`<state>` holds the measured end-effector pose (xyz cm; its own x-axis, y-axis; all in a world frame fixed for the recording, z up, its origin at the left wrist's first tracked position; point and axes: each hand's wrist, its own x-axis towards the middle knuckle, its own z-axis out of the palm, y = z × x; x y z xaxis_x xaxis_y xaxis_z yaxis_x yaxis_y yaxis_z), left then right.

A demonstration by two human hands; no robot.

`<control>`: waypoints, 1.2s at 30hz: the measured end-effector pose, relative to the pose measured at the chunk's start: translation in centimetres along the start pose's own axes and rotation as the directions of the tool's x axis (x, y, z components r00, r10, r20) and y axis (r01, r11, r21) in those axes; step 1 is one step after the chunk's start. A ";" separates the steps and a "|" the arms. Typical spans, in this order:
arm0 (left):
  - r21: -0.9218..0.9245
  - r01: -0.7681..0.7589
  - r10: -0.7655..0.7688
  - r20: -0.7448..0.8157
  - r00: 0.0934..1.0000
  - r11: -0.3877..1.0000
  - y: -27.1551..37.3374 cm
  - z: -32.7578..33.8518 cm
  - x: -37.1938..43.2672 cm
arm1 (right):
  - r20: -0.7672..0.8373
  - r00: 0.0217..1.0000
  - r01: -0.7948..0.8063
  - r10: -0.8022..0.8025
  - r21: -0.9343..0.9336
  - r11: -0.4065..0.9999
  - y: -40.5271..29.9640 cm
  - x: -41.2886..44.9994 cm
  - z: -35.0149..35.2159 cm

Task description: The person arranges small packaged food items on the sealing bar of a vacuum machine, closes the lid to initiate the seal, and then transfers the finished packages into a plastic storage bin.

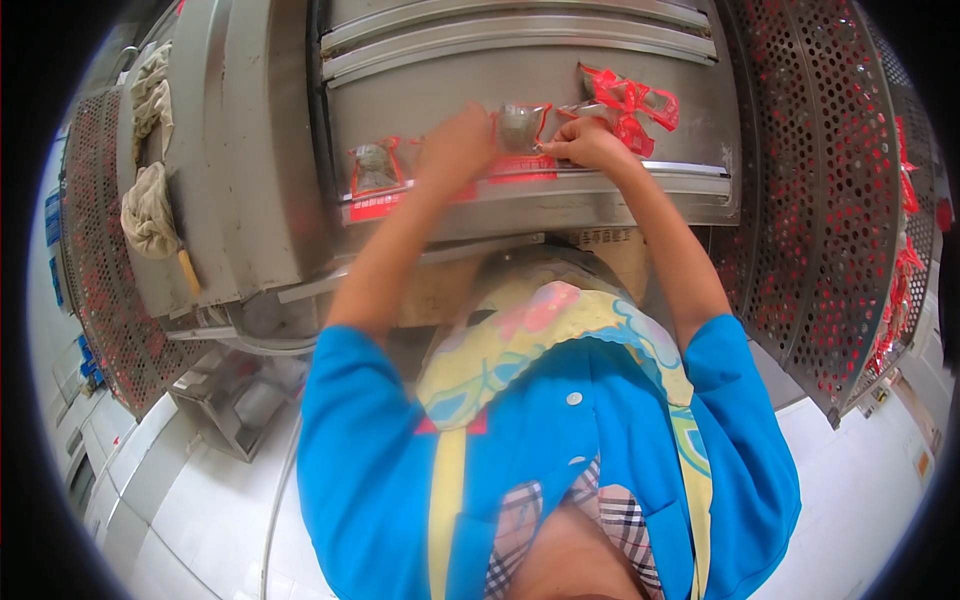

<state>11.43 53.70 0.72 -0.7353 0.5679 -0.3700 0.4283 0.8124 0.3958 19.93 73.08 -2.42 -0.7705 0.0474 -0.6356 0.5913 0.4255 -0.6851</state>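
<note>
My right hand (589, 142) pinches the lower right corner of a clear plastic food packet (519, 129) with red print, which holds a greyish-green lump. My left hand (461, 146) is blurred, just left of that packet; its fingers cannot be made out. Left of it, another filled packet (375, 166) lies with its red end (375, 206) across the metal bar at the front of a steel machine bed (442, 79). A further packet is mostly hidden behind my left hand. Several red-and-clear packets (634, 105) lie in a loose pile beyond my right hand.
Two metal bars (517, 34) cross the back of the bed. A steel housing (255, 150) stands at left, with cloths (150, 210) and a brush (189, 271) on it. Perforated metal bins (810, 187) flank the machine; red packets (896, 300) show at the right one.
</note>
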 end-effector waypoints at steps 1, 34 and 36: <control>0.113 0.002 0.001 -0.022 1.000 0.994 1.0 -0.3 -0.5 | -0.006 1.000 -0.008 0.008 -0.004 1.000 -0.2 -0.3 0.3; -0.779 0.496 0.001 0.538 0.843 0.384 8.5 5.6 2.0 | 0.254 0.959 -0.260 0.126 0.614 0.745 4.7 -5.3 -7.3; -0.765 0.481 0.009 0.535 0.845 0.428 8.0 5.2 1.9 | 0.330 0.941 -0.291 0.073 0.682 0.671 4.9 -4.7 -7.3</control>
<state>16.23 62.00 -1.19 -0.3361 0.5575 -0.7591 -0.5723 0.5191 0.6348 24.75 81.51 -0.20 -0.6038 -0.2221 -0.7656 0.7830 -0.3453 -0.5174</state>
